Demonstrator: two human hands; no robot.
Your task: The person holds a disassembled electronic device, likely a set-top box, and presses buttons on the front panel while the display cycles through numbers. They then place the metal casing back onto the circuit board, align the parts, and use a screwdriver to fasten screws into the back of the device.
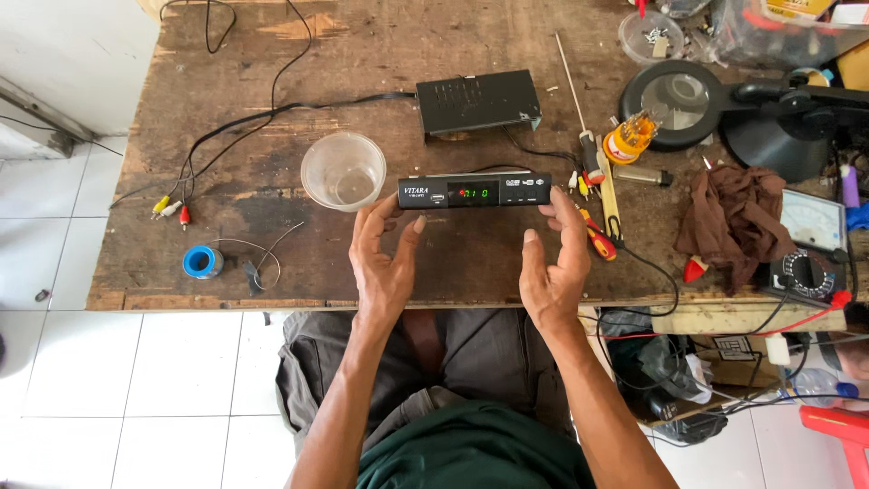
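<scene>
Set-top box (474, 190) is sitting front-out at the counter (272, 254) edge, display lit; you're bracketing it, left hand (385, 258) and right hand (552, 263) both spread wide, fingertips steadying each end.

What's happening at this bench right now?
A seated person holds a small black set-top box at the wooden table's front, its display lit. The left hand touches its left end, the right hand its right end, fingers spread. A clear plastic cup stands beside it; a second black box lies behind.
</scene>
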